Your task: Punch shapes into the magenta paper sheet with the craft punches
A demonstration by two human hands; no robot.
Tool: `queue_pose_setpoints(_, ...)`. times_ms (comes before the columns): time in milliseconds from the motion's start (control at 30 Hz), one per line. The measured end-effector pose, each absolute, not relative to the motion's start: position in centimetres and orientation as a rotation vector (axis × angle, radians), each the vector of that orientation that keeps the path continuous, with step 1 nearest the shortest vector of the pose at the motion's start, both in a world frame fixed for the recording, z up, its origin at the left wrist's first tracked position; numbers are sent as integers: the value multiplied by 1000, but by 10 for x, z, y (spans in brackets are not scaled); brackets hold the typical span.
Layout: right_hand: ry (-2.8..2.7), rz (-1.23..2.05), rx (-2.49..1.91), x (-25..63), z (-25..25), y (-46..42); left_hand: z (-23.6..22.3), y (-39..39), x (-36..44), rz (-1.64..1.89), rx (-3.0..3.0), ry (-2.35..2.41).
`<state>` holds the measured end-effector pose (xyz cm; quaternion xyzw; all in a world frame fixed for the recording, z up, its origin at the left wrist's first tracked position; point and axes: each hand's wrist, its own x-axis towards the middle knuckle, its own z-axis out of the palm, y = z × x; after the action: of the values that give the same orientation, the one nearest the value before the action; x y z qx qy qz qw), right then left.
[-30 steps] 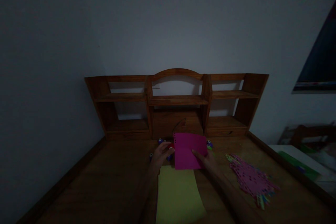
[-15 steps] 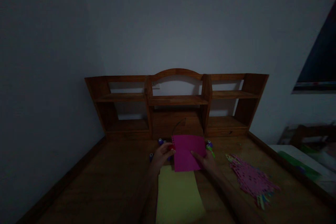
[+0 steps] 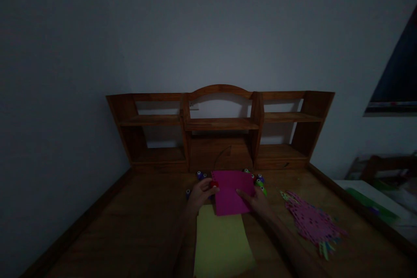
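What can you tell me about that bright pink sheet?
The pink sheet looks like thin card or paper, roughly rectangular, with small holes along its left edge. It is held up above the desk, slightly tilted. The right hand grips its right side, thumb in front; the left hand, pinching a red piece, is at its left edge.

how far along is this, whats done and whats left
Looks partway. Done: small holes seem to mark the pink sheet's upper left edge. In hand: the left hand holds a red gadget at that edge; the right hand grips the sheet. Probably left: the lower edge, with no clear holes. The yellow paper's role is unclear.
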<state>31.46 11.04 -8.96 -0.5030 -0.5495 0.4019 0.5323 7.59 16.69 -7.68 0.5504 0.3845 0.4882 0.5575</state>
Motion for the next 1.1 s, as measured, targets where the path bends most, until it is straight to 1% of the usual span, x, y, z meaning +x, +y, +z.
queue_pose_setpoints(367,-1271,999,-1157,317,-98,115,-81,172,77,1196,1350,811)
queue_pose_setpoints(767,-1243,1034,-1113,311,-83,107,-84,173,76,1140,1279,830)
queue_pose_setpoints(1100,-1247,1023,-1114,310,-85,107,-80,169,76,1149,1259,838)
